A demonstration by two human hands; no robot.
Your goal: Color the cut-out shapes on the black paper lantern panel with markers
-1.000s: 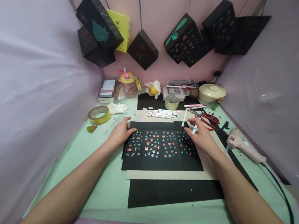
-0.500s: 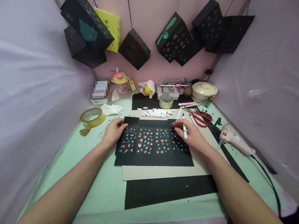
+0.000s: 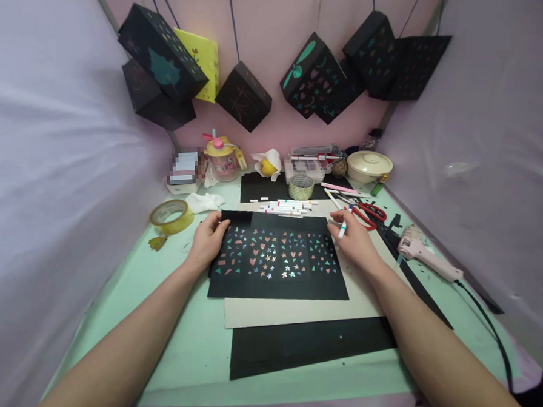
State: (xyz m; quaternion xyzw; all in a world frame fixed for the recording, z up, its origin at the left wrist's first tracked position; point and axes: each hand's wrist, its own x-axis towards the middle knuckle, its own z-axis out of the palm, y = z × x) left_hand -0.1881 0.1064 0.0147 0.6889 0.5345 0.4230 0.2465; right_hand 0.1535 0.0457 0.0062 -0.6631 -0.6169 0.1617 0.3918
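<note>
A black paper sheet [image 3: 278, 289] lies in front of me, its cut-out-like hearts, stars, triangles and bars shining in red, green, blue and silver. My left hand [image 3: 208, 238] pinches its upper left edge between thumb and fingers. At the sheet's right edge is my right hand [image 3: 356, 238], closed around a white marker [image 3: 343, 230] with a blue-green band. Its thumb and fingertips are beside the sheet's edge; whether they also grip the paper I cannot tell. Beneath the sheet is a pale grey board [image 3: 299, 311], over a larger black sheet [image 3: 306, 347].
Several white markers [image 3: 285, 207] lie behind the sheet. Red-handled scissors [image 3: 372, 211] and a glue gun [image 3: 426, 256] are at right, yellow tape [image 3: 172, 216] at left. A lidded bowl [image 3: 369, 165] and a drink bottle [image 3: 222, 160] stand behind. Black boxes [image 3: 244, 98] hang above.
My right hand has moved slightly right and up, off the shapes to the sheet's right edge, and the marker in it tilts differently. The raised upper strip of the paper lies flatter.
</note>
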